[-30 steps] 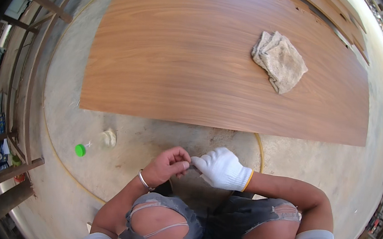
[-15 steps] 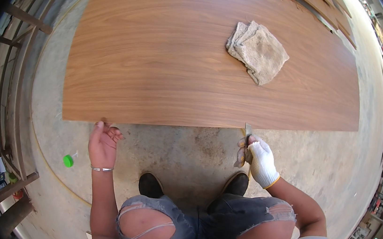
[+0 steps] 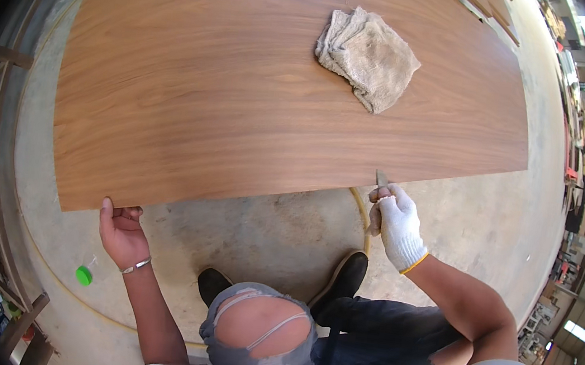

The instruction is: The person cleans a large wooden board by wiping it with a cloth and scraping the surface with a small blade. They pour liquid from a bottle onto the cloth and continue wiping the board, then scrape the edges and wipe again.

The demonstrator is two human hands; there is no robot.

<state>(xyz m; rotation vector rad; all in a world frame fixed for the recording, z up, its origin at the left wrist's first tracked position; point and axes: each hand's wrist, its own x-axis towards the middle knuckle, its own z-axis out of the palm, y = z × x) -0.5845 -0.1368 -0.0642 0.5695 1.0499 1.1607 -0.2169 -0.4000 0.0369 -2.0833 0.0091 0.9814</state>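
A large brown wood-grain panel (image 3: 242,119) spreads across the view in front of me. At its near edge toward the left corner is my left hand (image 3: 121,230), bare with a silver bracelet. Its thumb meets the edge and its fingers curl against it, closed on the panel. My right hand (image 3: 398,220), in a white knit glove, is closed around a small flat metal-bladed tool (image 3: 381,179). The blade points away from me at the near edge, right of centre; its handle is hidden in the glove. A folded beige cloth (image 3: 368,58) lies on the panel.
A green cap (image 3: 83,275) sits on the concrete floor (image 3: 280,228) at left. A yellow hose (image 3: 362,216) curves over the floor near my shoes. Wooden rack bars (image 3: 24,325) stand at far left. More wood strips (image 3: 502,22) lie beyond the panel's far right.
My view has turned, so the panel looks tilted. My left hand has closed up against the panel's edge. The blade is still at the near edge in my right hand. My legs have shifted.
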